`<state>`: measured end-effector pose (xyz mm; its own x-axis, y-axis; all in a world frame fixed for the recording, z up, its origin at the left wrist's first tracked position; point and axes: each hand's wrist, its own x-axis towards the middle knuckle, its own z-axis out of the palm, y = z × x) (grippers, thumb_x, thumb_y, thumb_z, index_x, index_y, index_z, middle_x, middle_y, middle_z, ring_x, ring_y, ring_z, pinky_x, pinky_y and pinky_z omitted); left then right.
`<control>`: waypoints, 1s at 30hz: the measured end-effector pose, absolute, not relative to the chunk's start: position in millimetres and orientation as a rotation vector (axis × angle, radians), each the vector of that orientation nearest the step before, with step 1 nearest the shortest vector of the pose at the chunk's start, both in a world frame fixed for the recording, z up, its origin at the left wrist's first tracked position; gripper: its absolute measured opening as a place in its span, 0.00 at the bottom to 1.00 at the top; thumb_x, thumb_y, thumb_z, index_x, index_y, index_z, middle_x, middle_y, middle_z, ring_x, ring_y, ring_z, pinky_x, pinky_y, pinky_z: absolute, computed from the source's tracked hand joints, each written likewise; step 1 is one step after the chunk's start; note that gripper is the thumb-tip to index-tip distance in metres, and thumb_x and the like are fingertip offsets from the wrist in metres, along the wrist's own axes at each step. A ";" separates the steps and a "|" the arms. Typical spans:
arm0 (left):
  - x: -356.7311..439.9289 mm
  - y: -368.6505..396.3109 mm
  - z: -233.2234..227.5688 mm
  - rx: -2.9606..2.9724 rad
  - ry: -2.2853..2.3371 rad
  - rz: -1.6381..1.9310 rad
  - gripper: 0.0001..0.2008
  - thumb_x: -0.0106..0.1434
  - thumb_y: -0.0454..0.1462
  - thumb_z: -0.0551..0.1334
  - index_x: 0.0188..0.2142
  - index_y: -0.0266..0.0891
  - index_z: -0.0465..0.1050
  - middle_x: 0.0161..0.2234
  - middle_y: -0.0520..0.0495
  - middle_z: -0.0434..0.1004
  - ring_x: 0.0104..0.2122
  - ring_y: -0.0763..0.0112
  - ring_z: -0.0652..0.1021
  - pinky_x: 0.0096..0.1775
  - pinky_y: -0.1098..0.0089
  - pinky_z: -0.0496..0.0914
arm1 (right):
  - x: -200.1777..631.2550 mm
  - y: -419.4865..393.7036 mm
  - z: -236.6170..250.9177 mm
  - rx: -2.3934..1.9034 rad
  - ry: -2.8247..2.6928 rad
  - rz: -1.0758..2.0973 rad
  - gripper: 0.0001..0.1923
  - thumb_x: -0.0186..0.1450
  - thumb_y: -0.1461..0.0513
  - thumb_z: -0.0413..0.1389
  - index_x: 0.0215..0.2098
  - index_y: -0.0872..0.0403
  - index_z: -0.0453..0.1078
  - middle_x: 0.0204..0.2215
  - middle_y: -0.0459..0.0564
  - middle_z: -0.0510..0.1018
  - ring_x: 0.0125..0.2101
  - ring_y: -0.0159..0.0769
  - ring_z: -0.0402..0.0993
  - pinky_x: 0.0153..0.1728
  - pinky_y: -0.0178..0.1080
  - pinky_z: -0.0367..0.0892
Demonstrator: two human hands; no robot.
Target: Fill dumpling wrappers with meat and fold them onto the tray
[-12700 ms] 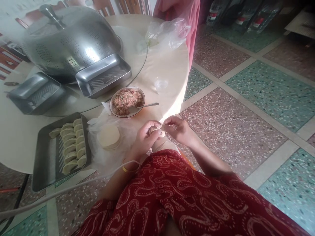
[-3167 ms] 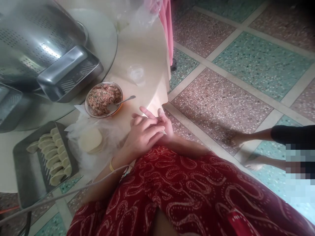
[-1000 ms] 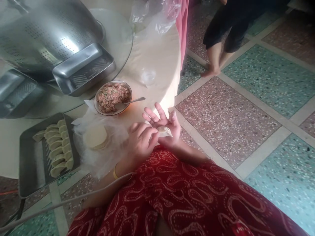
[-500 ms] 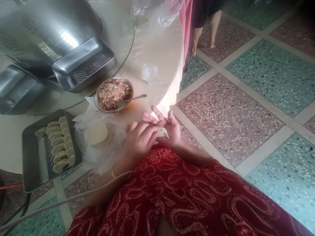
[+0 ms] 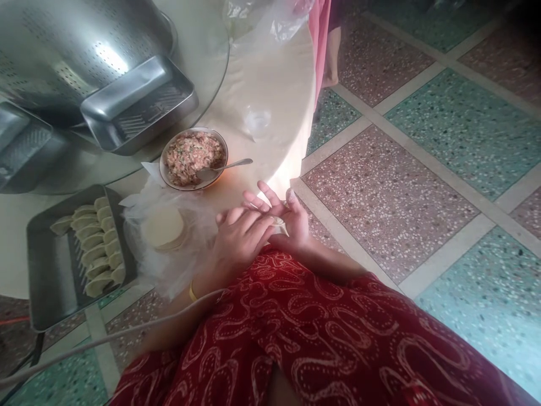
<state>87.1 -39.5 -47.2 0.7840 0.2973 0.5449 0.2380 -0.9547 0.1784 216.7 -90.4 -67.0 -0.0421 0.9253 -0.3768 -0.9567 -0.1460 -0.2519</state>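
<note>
Left hand (image 5: 239, 239) curled over right hand (image 5: 285, 223), both pinching a dumpling (image 5: 279, 225) over the lap, near table edge (image 5: 291, 163). Wrapper stack (image 5: 163, 226) and filling bowl (image 5: 193, 158) just left, within reach.

Home dining room: table (image 5: 270, 84), terrazzo floor (image 5: 422, 141)

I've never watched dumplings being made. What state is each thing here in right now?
Dumpling: pinched between both hands, mostly hidden.
Left hand: closed over the dumpling.
Right hand: cupped under it, fingers spread.
Bowl: nearly full of filling.
Spoon: resting in the bowl, handle out.
Wrappers: stacked on plastic.
Tray: holding rows of folded dumplings.
Colander: upside down.
</note>
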 end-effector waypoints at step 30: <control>81.9 -32.1 -67.6 2.703 0.339 0.672 0.06 0.68 0.42 0.61 0.34 0.50 0.75 0.32 0.50 0.75 0.37 0.62 0.74 0.38 0.60 0.67 | 215.1 -94.4 -70.5 -0.602 -0.039 1.790 0.31 0.66 0.40 0.43 0.55 0.49 0.67 0.48 0.51 0.79 0.43 0.43 0.77 0.45 0.50 0.73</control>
<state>81.9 -32.1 -67.6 0.8600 0.3054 0.4088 0.1476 -0.9157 0.3737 215.1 -94.4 -70.5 -0.1798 0.9087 -0.3768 -0.8914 -0.3125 -0.3283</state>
